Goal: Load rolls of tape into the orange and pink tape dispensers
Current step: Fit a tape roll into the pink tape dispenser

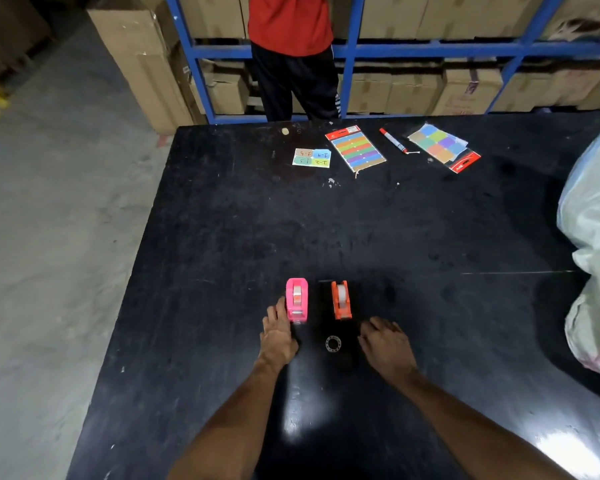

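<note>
A pink tape dispenser stands upright on the black table, with a roll of tape seated in it. To its right an orange tape dispenser also holds a clear roll. A small ring-shaped tape core lies flat on the table in front of them, between my hands. My left hand rests flat with fingers apart, its fingertips beside the pink dispenser's left side. My right hand lies palm down, right of the ring and below the orange dispenser, holding nothing.
At the far side lie a sheet of coloured labels, two packs of coloured stickers and a red marker. A person in a red shirt stands behind the table. A large plastic bag sits at the right edge.
</note>
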A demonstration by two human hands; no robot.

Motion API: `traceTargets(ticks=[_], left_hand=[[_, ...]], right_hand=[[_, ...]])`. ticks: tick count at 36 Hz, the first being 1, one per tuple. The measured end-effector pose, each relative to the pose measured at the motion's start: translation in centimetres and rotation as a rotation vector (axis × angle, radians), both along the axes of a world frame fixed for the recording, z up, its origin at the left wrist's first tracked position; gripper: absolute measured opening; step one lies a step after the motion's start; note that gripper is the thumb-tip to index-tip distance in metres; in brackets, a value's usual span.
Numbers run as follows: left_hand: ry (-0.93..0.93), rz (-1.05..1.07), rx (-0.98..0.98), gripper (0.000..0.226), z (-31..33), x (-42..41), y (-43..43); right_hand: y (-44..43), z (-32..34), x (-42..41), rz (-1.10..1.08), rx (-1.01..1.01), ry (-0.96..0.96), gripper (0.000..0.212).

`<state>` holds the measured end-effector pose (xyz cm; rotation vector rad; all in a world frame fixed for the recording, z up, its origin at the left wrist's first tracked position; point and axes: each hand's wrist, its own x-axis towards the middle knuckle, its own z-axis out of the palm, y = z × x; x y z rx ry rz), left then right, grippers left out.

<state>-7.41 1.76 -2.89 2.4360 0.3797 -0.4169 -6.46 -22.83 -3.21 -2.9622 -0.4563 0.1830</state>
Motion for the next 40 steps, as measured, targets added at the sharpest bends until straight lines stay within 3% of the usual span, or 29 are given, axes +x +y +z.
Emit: traceTargets(ticks=[3, 8, 12, 18, 24, 30, 33, 40], left_hand=[[-0.085, -0.007, 0.007, 0.075, -1.5, -1.7, -0.9], [-0.164, -0.013, 0.0, 0.074, -1.9, -3.0, -4.0], [-0.114, 0.078, 0.014, 0.081, -1.4, -3.2, -6.1], [-0.105, 0.344, -0.03, 0.097, -1.4, -1.8, -6.2], [-0.148, 0.375, -0.065, 0.109, -2.1, 0.4, -4.8], [-0.132, 0.229, -0.102, 0.114, -3.0, 1.6, -2.9], [-0.143, 0.159, -0.208, 0.112, -3.8, 2.5, -1.5], [-0.027, -0.094, -0.344, 0.118, -4.2, 6.1, 1.9]], right_hand=[[-1.2, 0.2, 0.0, -0.067, 0.043, 0.106, 0.025], [-2.0, 0.0, 0.0, -0.059, 0.088, 0.332, 0.062], [-2.0, -1.0, 0.0, -0.044, 0.127, 0.379, 0.067], [-2.0, -1.3, 0.4, -0.009, 0.137, 0.381, 0.06], [-2.4, -1.8, 0.7, -0.008, 0.149, 0.376, 0.055], [-2.4, -2.1, 1.1, -0.013, 0.153, 0.396, 0.054], [-2.4, -2.2, 1.3, -0.013, 0.16, 0.399, 0.05], [-2.3, -2.2, 1.2, -0.015, 0.206, 0.362, 0.03]])
